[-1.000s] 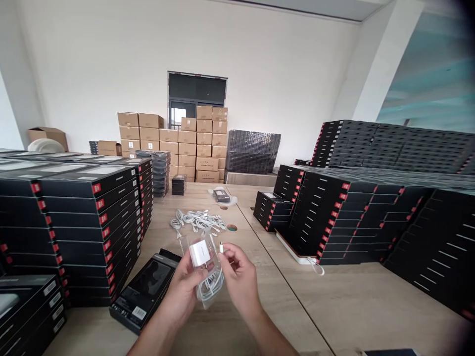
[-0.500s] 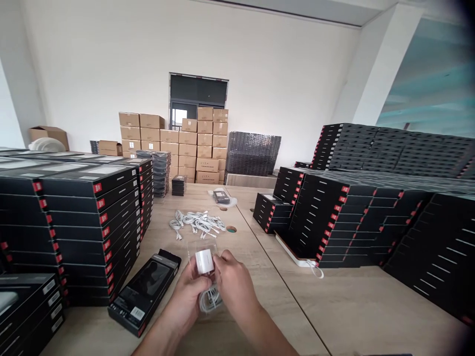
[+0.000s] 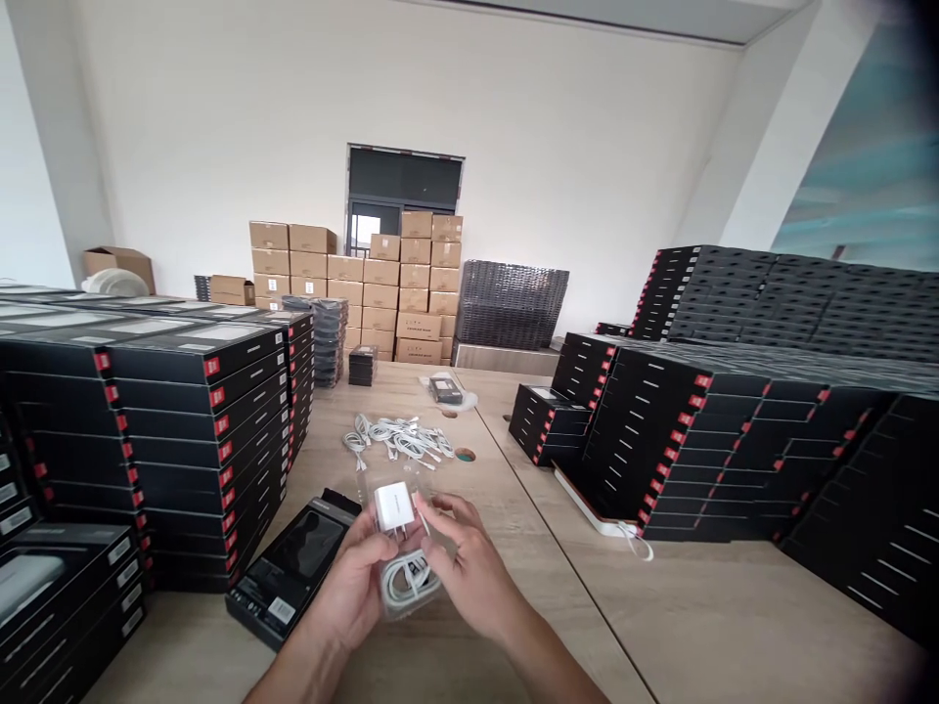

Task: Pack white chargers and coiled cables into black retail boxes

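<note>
A clear plastic tray [image 3: 400, 596] is held between both hands above the table. In its upper part sits a white charger plug [image 3: 394, 506], its prongs pointing down. Below the plug lies a coiled white cable [image 3: 408, 581]. My left hand [image 3: 353, 579] is closed on the tray's left side, thumb over the front near the prongs. My right hand [image 3: 466, 557] grips the right edge, thumb and fingers around it; its fingertips are partly hidden. Left of the hands, a long black box [image 3: 290, 577] lies with its far-end flap raised.
Several bundled white cables [image 3: 400, 438] lie ahead on the wooden table [image 3: 558, 596], near a round hole [image 3: 466, 455]. Stacks of black boxes stand left [image 3: 168, 430] and right [image 3: 652, 440]. A white tray-like item [image 3: 598, 508] with a loop lies by the right stack.
The tray has tilted so the plug's prongs and the cable coil show more clearly. My right hand's fingers have spread along the tray's right edge. The view has shifted slightly left.
</note>
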Motion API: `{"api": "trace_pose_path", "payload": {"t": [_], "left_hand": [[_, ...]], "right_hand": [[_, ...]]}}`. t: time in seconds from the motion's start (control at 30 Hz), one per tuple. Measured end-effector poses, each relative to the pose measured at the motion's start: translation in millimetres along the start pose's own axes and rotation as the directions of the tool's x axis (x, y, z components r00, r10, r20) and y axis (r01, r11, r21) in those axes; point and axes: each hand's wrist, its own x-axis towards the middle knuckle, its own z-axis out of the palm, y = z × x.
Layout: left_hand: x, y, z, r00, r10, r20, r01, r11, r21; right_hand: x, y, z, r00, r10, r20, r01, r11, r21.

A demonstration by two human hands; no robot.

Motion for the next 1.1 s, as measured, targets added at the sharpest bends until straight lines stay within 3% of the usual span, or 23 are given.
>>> {"api": "trace_pose_path", "payload": {"t": [0.17, 0.47, 0.7, 0.9, 1.1], "left_hand": [[2.3, 5.9, -5.7, 1.000, 0.020, 0.018, -0.020, 1.000, -0.009], [1.5, 6.7, -5.5, 1.000, 0.004, 0.007, -0.004, 1.000, -0.021], [1.3, 4.6, -0.8, 1.000, 0.006, -0.021, -0.007, 1.000, -0.001], [-0.4, 0.2, 0.8, 0.999, 0.019, -0.046, -0.020, 0.999, -0.033], [-2.1, 4.0, -3.8, 0.999, 0.031, -0.045, -0.034, 0.997, -0.076]], "right_hand": [[-4.1, 0.0, -1.1, 0.988, -0.068, 0.137, 0.047, 0.988, 0.149], [-2.6, 0.8, 5.2, 0.989, -0.038, 0.144, 0.012, 0.985, 0.171], [-2.1, 11.1, 7.0, 0.994, -0.086, 0.065, 0.075, 0.985, 0.154], [-3.9, 12.4, 21.1, 0.986, -0.162, -0.047, 0.165, 0.984, 0.074], [-3.4, 5.0, 35.9, 0.988, -0.142, -0.056, 0.148, 0.983, 0.108]]}}
